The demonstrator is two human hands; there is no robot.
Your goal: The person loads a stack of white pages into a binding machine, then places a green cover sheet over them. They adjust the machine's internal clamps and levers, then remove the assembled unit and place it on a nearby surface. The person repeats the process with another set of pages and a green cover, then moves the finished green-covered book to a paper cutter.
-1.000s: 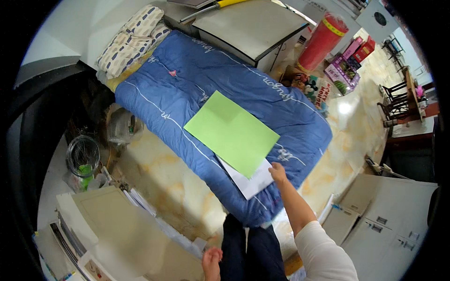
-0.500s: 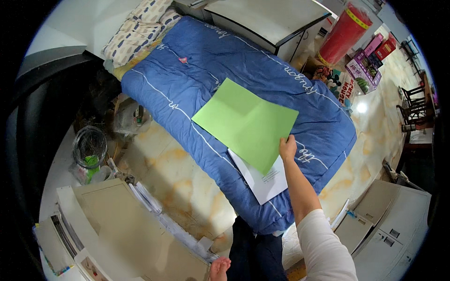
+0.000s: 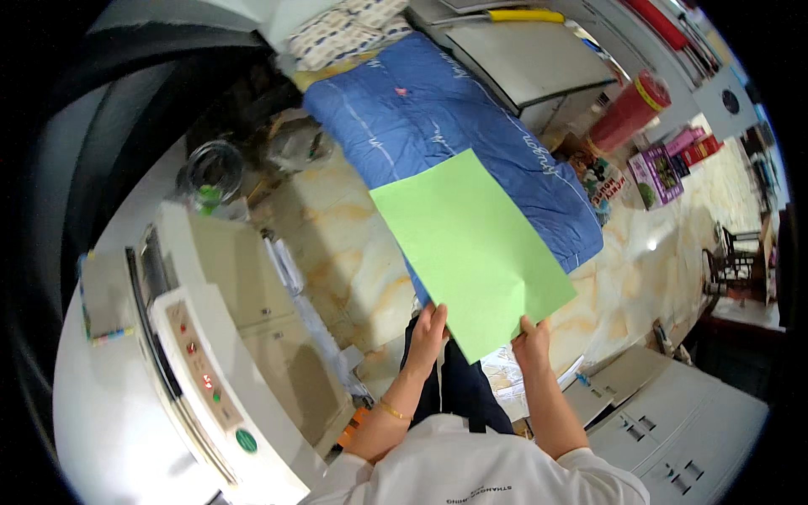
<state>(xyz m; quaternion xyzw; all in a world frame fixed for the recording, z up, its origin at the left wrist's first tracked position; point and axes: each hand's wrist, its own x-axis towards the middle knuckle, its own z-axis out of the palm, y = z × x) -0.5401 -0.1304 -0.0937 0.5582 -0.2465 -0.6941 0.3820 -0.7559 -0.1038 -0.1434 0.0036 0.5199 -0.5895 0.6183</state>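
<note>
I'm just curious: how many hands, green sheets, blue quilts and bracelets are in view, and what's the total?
Hands, left hand and right hand: 2
Green sheet: 1
Blue quilt: 1
Bracelet: 1
Total: 5

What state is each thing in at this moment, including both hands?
Green sheet: unfolded, held up in both hands, slightly buckled near the right hand
Left hand: closed on the sheet's near-left edge
Right hand: closed on its near-right edge
Blue quilt: spread out, slightly rumpled, partly hidden by the sheet
White machine: red display lit
Grey cabinet at lower right: visible doors appear shut
</note>
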